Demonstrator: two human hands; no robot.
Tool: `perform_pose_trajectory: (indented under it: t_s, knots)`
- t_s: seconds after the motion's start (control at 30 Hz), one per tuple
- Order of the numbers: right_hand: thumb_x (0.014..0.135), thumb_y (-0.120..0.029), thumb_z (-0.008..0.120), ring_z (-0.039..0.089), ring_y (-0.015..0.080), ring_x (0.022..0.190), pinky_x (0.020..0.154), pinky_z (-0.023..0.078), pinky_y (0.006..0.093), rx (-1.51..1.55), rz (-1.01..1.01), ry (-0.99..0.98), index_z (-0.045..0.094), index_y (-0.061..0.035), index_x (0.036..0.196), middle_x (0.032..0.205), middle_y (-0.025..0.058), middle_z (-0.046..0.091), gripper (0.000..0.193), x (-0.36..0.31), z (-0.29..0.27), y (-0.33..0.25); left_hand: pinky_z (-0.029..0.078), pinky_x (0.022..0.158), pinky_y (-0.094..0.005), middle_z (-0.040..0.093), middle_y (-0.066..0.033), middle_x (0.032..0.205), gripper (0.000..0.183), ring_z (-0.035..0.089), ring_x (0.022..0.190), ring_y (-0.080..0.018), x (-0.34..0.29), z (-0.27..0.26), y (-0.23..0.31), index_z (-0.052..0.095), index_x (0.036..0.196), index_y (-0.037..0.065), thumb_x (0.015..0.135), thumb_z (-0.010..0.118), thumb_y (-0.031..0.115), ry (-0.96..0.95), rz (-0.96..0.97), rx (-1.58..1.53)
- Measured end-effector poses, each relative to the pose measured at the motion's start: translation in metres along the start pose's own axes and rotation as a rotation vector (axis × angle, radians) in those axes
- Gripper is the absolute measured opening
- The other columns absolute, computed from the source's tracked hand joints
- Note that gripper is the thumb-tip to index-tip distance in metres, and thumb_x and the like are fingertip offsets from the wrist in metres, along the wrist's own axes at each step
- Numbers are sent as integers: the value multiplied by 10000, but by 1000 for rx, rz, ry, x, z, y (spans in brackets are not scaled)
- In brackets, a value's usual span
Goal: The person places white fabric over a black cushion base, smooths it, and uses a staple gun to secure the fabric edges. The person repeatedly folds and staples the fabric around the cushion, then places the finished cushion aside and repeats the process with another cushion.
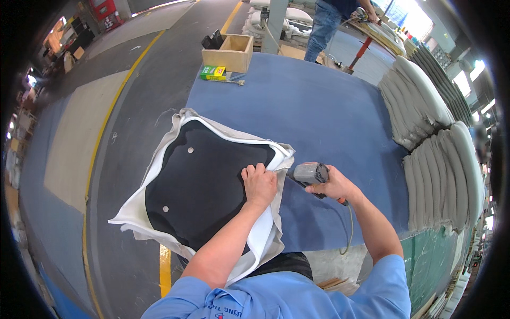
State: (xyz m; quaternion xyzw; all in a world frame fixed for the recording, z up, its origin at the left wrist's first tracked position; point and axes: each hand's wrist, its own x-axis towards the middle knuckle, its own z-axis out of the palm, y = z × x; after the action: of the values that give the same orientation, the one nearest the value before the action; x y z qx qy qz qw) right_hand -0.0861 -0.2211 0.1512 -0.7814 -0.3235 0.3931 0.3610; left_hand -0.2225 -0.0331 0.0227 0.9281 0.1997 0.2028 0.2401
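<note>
The left hand rests on the right side of a cushion, its fingers bent and pressed down where the black backing meets the white padding; whether it pinches any of the layers cannot be told. The cushion lies back side up on the left part of a blue counter, and its left corner appears past the counter's edge, above the grey floor. Beige fabric sticks out loosely around the padding, and two pale round spots show on the left part of the backing.

The right hand is wrapped around the handle of a grey and black staple gun. The gun's nose points left, just beside the cushion's right edge; contact there is unclear. A thin yellowish hose hangs below the handle.

At the counter's far left corner sits a wooden box with black items inside, and a small green and yellow carton stands just in front of it. Grey folded pieces are stacked along the right side. Beyond the counter, another person in jeans stands near a second work surface.
</note>
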Motion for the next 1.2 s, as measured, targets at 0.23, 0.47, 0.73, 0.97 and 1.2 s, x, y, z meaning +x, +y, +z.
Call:
perform_pose_trajectory:
  t_s: [0.23, 0.47, 0.73, 0.97, 1.2]
  knots:
    - [853, -93, 861, 628, 158, 745, 715, 553, 320, -49, 47, -119, 598, -134, 1469, 975, 16, 727, 671, 38, 7, 2, 356, 934, -486, 574, -81, 904, 134, 507, 964, -323, 1, 3, -2, 721, 704, 79, 818, 750, 142, 79, 33, -39]
    - [833, -111, 860, 721, 237, 916, 860, 578, 385, -202, -41, -152, 584, -167, 1470, 1094, 93, 769, 696, 49, 15, 8, 353, 940, -479, 577, -72, 920, 124, 507, 979, -317, 1, 0, -1, 718, 696, 108, 804, 769, 145, 12, 16, -46]
    - [830, -115, 848, 708, 287, 1124, 984, 550, 413, -253, -71, -177, 580, -168, 1389, 1190, 91, 752, 622, 58, 19, 4, 354, 972, -478, 581, -72, 949, 92, 512, 1003, -313, -1, 1, -4, 743, 735, 125, 815, 773, 160, 30, 21, 3]
    - [824, -121, 861, 700, 266, 1122, 997, 545, 399, -272, -110, -133, 593, -162, 1381, 1183, 85, 745, 620, 50, 20, 9, 356, 1012, -490, 598, -87, 985, 75, 532, 1042, -320, -3, -6, 4, 775, 781, 132, 834, 742, 172, -34, 14, 8]
    - [798, -118, 876, 679, 336, 1172, 1031, 543, 426, -284, -179, 91, 607, -221, 1448, 1239, 137, 708, 710, 9, 22, 18, 368, 950, -491, 607, -100, 966, 203, 531, 988, -328, -2, -10, -5, 761, 820, 72, 921, 688, 233, 48, 38, 82]
